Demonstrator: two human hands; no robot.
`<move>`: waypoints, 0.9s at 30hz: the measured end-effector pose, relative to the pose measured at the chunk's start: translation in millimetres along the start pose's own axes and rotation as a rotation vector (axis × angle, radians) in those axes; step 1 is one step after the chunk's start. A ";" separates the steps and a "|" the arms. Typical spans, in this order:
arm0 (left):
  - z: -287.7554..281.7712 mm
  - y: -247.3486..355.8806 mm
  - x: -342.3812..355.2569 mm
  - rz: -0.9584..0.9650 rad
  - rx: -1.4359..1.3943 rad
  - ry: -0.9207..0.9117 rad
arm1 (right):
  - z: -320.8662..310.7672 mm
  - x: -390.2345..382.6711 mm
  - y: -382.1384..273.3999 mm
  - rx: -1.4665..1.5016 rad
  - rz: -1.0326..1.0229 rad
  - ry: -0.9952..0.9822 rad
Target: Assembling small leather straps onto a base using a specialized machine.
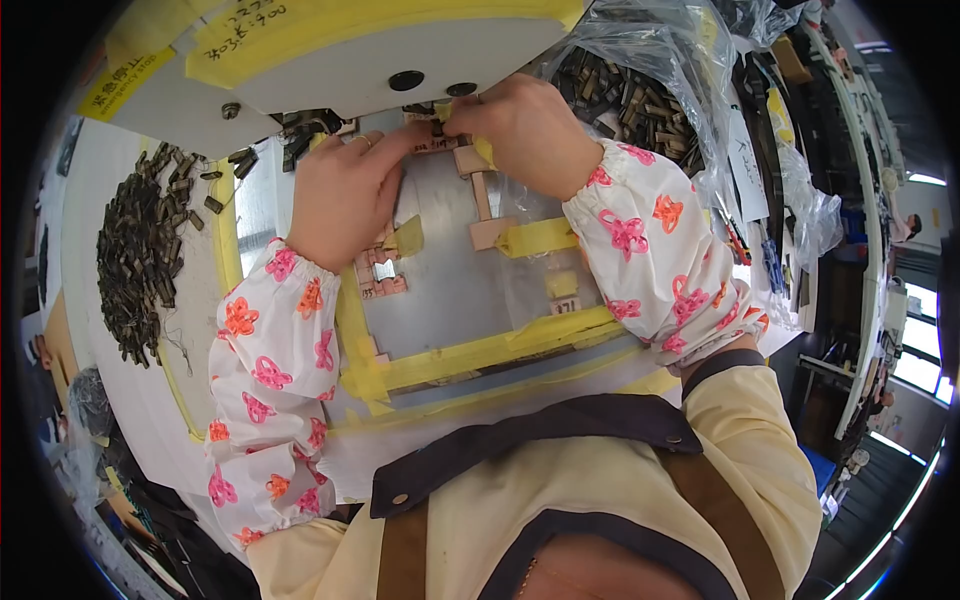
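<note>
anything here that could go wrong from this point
The left hand and right hand are close together by the machine; if it moved, they could get pinched.

Loose dark parts lie to the left of the left hand, so a sideways swing might knock some away.

Clear plastic spreads near the right sleeve and could snag if that arm draws back carelessly.
</note>
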State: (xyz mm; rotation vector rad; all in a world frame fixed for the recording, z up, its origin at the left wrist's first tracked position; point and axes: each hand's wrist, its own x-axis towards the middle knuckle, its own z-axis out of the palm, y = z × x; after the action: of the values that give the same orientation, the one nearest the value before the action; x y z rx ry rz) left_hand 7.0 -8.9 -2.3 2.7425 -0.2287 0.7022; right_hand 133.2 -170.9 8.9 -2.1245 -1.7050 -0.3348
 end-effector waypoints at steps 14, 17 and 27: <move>-4.7 -7.0 1.4 -0.072 0.015 -0.047 | 1.3 2.8 6.9 -0.044 -0.037 -0.006; -4.4 -6.7 -0.6 -0.066 0.015 -0.057 | -0.3 3.5 5.8 -0.059 -0.049 -0.035; -5.3 -5.9 1.2 -0.062 -0.020 -0.048 | 2.7 2.0 10.2 -0.075 -0.033 -0.098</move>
State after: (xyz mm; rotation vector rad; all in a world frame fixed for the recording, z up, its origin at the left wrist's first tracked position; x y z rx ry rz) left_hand 7.0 -1.6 1.3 2.7365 -0.1596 0.6151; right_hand 143.5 -169.8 5.8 -2.2009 -1.8109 -0.3137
